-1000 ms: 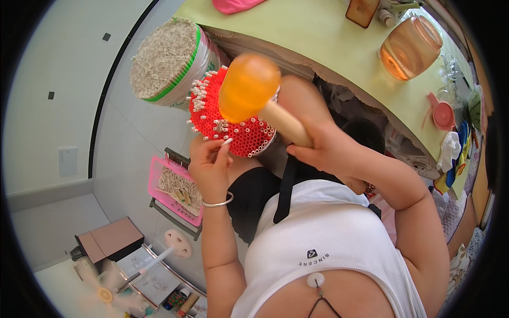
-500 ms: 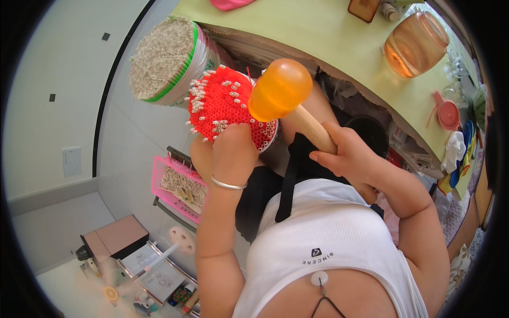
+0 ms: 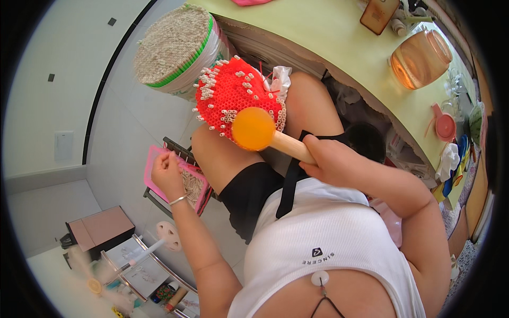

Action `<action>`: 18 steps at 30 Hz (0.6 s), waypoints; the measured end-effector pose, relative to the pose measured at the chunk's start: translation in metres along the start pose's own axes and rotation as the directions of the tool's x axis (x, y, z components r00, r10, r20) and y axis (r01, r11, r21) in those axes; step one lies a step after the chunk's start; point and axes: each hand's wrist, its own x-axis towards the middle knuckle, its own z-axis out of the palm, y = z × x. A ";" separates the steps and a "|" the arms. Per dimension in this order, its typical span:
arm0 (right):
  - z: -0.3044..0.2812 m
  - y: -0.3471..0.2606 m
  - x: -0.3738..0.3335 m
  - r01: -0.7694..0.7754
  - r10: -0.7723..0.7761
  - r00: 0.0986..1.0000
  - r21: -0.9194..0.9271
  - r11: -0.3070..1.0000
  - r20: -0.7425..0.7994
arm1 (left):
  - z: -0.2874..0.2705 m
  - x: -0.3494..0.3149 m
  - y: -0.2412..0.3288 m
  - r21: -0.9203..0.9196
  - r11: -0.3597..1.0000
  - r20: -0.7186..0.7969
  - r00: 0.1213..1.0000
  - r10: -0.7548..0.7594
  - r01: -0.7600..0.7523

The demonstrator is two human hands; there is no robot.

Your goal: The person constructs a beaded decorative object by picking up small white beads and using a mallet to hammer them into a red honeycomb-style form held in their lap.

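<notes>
My right hand point(image 3: 333, 160) is wrapped round the wooden handle of a mallet point(image 3: 254, 129) with a rounded, see-through orange head. The mallet head hangs over the near edge of a round bundle of red tubes point(image 3: 238, 87), which rests by my thighs. Short white sticks poke out of some of the tubes, mostly on the left side and along the rim. My left hand point(image 3: 168, 172), fingers curled together, is above a pink basket point(image 3: 152, 164) of short white sticks. Whatever its fingers may pinch is too small to make out.
A big round bundle of pale sticks with a green band point(image 3: 185, 63) stands behind on the left. Along the right runs a yellow-green table point(image 3: 328, 24) bearing a jar of amber liquid point(image 3: 421, 59), a phone point(image 3: 379, 16) and a pink cup point(image 3: 446, 128). A small wheeled rack point(image 3: 143, 267) stands lower left.
My left hand has left the red bundle and moved left and down to the pink basket. The mallet has come lower and nearer to me, still in my right hand.
</notes>
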 end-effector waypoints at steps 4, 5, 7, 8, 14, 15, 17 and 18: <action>-0.002 -0.008 0.003 0.069 -0.068 0.995 0.006 0.998 -0.073 | -0.062 0.027 -0.185 0.701 0.712 0.196 0.973 -0.123 -0.051; -0.006 -0.008 0.007 0.136 -0.132 0.982 0.020 0.991 -0.138 | -0.066 0.021 -0.215 0.686 0.714 0.197 0.909 -0.368 0.141; -0.029 -0.037 0.000 -0.059 0.088 0.992 0.276 0.959 -0.095 | -0.068 -0.001 -0.257 0.610 0.703 0.266 0.741 -0.617 0.366; -0.033 -0.039 -0.005 -0.085 0.135 0.984 0.362 0.928 -0.113 | -0.064 -0.011 -0.268 0.542 0.735 0.322 0.706 -0.630 0.408; -0.030 -0.040 -0.004 -0.166 0.270 0.958 0.572 0.803 -0.101 | -0.039 -0.021 -0.314 0.599 0.767 0.312 0.814 -0.490 0.231; -0.027 -0.038 -0.003 -0.176 0.278 0.956 0.568 0.804 -0.097 | -0.032 -0.022 -0.314 0.582 0.777 0.324 0.809 -0.491 0.239; -0.021 -0.033 0.000 -0.185 0.282 0.956 0.576 0.796 -0.082 | -0.037 -0.019 -0.319 0.563 0.787 0.328 0.806 -0.493 0.252; -0.019 -0.032 0.002 -0.205 0.298 0.952 0.580 0.788 -0.068 | -0.039 -0.021 -0.321 0.486 0.819 0.345 0.794 -0.500 0.305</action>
